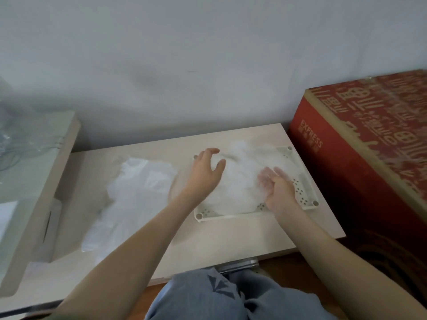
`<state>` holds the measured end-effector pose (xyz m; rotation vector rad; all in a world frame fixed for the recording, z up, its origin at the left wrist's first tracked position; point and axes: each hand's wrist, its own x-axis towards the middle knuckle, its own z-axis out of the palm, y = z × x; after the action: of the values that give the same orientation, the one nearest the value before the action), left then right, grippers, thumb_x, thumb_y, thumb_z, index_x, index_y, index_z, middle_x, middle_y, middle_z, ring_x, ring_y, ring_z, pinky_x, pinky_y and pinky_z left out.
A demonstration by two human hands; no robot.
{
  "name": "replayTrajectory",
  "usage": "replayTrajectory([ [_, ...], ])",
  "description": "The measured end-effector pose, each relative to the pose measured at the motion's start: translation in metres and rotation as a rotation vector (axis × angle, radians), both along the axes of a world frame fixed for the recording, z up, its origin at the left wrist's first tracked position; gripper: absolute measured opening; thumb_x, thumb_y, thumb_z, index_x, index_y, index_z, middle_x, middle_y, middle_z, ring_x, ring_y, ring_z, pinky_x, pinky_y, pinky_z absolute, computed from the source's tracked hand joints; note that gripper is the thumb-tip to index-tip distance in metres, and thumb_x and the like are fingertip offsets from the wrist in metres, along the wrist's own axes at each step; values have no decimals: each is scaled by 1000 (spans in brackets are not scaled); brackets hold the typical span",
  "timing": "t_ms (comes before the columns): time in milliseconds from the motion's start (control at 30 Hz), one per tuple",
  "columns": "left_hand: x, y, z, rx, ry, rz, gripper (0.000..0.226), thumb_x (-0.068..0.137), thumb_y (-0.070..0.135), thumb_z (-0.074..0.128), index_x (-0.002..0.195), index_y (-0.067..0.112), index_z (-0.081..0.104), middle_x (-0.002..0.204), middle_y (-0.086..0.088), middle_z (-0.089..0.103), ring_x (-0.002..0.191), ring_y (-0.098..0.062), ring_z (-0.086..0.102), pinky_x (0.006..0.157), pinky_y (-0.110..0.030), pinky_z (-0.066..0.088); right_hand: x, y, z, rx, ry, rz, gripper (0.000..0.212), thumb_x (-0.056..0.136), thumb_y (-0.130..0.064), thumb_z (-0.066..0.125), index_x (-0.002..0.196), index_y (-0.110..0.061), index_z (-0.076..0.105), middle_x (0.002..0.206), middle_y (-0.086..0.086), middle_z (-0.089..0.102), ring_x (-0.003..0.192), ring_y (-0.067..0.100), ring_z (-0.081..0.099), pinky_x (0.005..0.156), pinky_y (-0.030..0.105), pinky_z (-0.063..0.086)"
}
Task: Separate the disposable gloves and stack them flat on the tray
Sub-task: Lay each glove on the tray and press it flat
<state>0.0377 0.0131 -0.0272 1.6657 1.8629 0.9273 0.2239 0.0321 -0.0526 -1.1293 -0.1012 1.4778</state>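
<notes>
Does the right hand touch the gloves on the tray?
Touching. In the head view, film from the gloves lies over the fingers of the right hand.

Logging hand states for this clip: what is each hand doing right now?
Left hand: open, fingers loosely bent over the glove pile, apparently gripping nothing.
Right hand: open, fingers straight against the pile on the tray.

Soft, dim, greyish light; mild haze. Faint smudged shadow on the wall [147,77]. Blurred and bowed at the left edge.
</notes>
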Motion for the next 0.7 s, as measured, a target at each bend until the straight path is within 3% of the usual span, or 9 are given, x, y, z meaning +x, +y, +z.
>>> replayTrajectory([
  [67, 15, 3, -4, 27, 144, -172, 42, 98, 32, 49, 136, 16, 47, 145, -2, 43, 136, -19, 35, 111, -30, 21, -1, -1, -3, 7, -30, -10, 39, 94, 3, 54, 131, -6, 48, 101, 11, 65, 99, 25, 65, 79, 28, 57],
  [233, 35, 2, -25, -74, 489, -428, 54, 101, 45, 32, 149, 21, 27, 160, -1, 11, 147, -14, 5, 118, -36, -3, -1, -3, -5, 61, -3, -42, 47, 93, 1, 57, 137, -8, 42, 101, 11, 64, 78, 17, 63, 98, 38, 49],
  [333, 35, 2, -30, -140, 552, -419, 58, 101, 48, 24, 152, 21, 16, 161, -1, 2, 148, -13, -4, 118, -37, -9, -1, -2, -8, 65, 27, -48, 42, 96, 2, 52, 136, -9, 45, 105, 7, 67, 95, 20, 67, 103, 42, 47],
  [400, 31, 2, -34, -204, 585, -405, 61, 101, 50, 21, 153, 22, 9, 161, -2, -3, 147, -15, -9, 117, -40, -11, -1, -2, -9, 72, 56, -47, 41, 96, 2, 50, 135, -11, 46, 113, 8, 65, 107, 23, 66, 103, 43, 47],
  [500, 24, 2, -40, -263, 645, -412, 64, 100, 52, 23, 153, 24, 2, 161, -5, -11, 147, -18, -13, 117, -44, -11, -3, 0, -8, 40, 83, -78, 40, 92, 4, 55, 130, -10, 50, 114, 13, 65, 104, 23, 67, 93, 38, 54],
  [600, 20, 3, -43, -283, 724, -424, 69, 99, 52, 30, 153, 26, -6, 159, -7, -18, 146, -22, -16, 115, -46, -12, -2, 5, -7, 50, 55, -73, 31, 88, -1, 63, 117, -9, 57, 98, 11, 68, 90, 21, 69, 78, 35, 56],
  [700, 20, 3, -41, -272, 735, -429, 70, 100, 47, 33, 152, 28, -9, 158, -8, -22, 146, -24, -19, 114, -47, -13, 3, 7, -5, 31, -93, -4, 12, 85, -10, 67, 97, -13, 64, 88, 7, 69, 86, 21, 69, 80, 38, 56],
])
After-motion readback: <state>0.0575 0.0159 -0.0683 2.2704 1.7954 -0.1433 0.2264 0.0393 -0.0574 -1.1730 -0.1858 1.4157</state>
